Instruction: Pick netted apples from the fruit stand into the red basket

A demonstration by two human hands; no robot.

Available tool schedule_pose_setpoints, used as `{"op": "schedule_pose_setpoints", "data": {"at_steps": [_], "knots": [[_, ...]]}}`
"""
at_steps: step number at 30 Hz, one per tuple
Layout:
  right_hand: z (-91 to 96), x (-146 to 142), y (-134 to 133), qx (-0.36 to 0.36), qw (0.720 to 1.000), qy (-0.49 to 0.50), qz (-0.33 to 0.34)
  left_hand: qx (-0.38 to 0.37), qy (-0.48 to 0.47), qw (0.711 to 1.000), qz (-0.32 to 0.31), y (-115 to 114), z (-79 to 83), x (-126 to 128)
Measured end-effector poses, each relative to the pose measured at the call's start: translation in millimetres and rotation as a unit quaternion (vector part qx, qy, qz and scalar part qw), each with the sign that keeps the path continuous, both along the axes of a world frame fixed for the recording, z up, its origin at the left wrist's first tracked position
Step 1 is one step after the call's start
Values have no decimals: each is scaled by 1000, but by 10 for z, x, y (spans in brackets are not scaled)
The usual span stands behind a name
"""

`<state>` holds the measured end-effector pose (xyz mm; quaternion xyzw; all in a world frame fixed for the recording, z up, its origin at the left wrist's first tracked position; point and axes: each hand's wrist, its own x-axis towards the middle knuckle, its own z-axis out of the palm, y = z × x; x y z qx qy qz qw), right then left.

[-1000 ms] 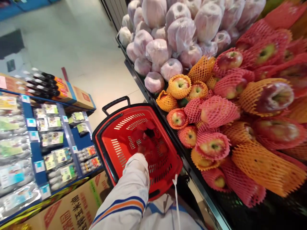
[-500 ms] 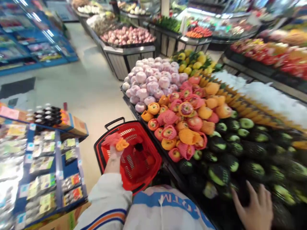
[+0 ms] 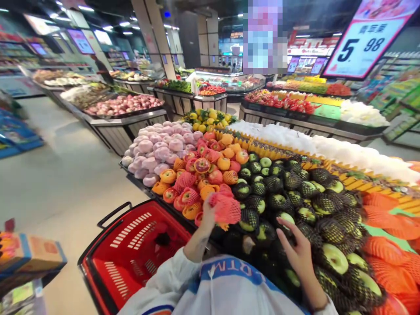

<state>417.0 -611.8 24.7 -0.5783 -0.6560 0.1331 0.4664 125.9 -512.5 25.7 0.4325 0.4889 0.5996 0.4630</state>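
Note:
My left hand is closed around pink foam fruit nets, which it holds over the front of the fruit display. A bit of orange netting shows below them. Over the green apples in black nets, my right hand is open, thumb and fingers apart. Its fingertips are close to one green apple; whether they touch it I cannot tell. Apples in pink and orange nets lie just left of the foam nets. A red shopping basket stands at lower left, with a small dark thing inside.
Pale wrapped fruit is piled at the display's left end, yellow fruit behind. Orange foam nets cover the right side. A price sign hangs at upper right. A carton juts out at lower left, beside the aisle floor.
My left hand has moved from above the basket to the right, bringing the foam nets over the apples. The view has tilted up and turned right. My right hand stays open over the green apples.

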Motion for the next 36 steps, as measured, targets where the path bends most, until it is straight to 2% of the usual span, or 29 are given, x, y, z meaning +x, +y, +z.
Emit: {"op": "schedule_pose_setpoints", "data": {"at_steps": [2, 4, 6, 8, 12, 15, 18, 20, 22, 24, 26, 28, 30, 32, 36], "knots": [[163, -83, -34, 47, 996, -57, 51, 15, 7, 998, -52, -22, -15, 409], [287, -171, -48, 106, 983, -125, 86, 37, 36, 990, -131, -73, -7, 698], [343, -221, -34, 155, 962, -193, 111, 54, 78, 973, -212, -107, 16, 874], [327, -200, 8, 169, 947, -242, 126, 53, 129, 956, -258, -93, 40, 967], [172, 20, 143, 134, 954, -257, 81, 39, 208, 949, -233, 71, 56, 1052], [86, 208, 212, 110, 964, -238, 30, 53, 201, 950, -233, 219, 36, 1102], [104, 323, 199, 147, 973, -171, -52, 91, 200, 931, -292, 315, 24, 1134], [161, 372, 159, 186, 970, -86, -133, 124, 237, 899, -347, 349, 36, 1136], [231, 420, 118, 212, 960, -7, -182, 148, 301, 861, -382, 368, 66, 1128], [292, 467, 84, 233, 956, 28, -178, 158, 379, 832, -373, 379, 109, 1116], [327, 490, 64, 235, 961, 37, -142, 168, 446, 810, -341, 389, 153, 1100], [324, 465, 68, 198, 967, 89, -136, 193, 479, 793, -323, 405, 187, 1078], [292, 392, 106, 127, 959, 198, -156, 234, 472, 780, -338, 424, 205, 1049], [252, 295, 179, 53, 929, 327, -166, 271, 451, 774, -353, 439, 211, 1017], [218, 152, 352, -47, 831, 537, -138, 294, 464, 775, -314, 459, 209, 949]]}}
